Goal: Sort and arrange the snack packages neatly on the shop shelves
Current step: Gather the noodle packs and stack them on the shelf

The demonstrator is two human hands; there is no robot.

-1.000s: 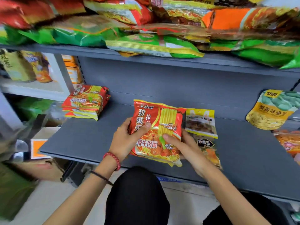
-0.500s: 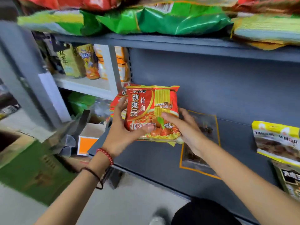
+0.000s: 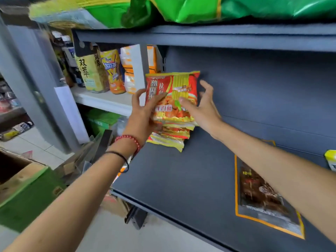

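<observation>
At the left end of the dark shelf (image 3: pixel 181 179), your left hand (image 3: pixel 143 113) grips a red-and-yellow noodle packet (image 3: pixel 172 95), thumb across its front, just above a stack of like packets (image 3: pixel 169 137). Your right hand (image 3: pixel 203 108) is spread, its thumb touching the packet's face. Nearer you, a dark pouch (image 3: pixel 260 195) lies flat.

Dark grey metal shelf (image 3: pixel 181 179) with back panel (image 3: pixel 263 84), white side shelf (image 3: pixel 101 99), pale tiled floor (image 3: pixel 36 148), green carton (image 3: pixel 27 200).

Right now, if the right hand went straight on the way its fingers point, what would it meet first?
Probably the shelf's grey back panel; the right hand points there beside the noodle packet. Depth unclear.
</observation>
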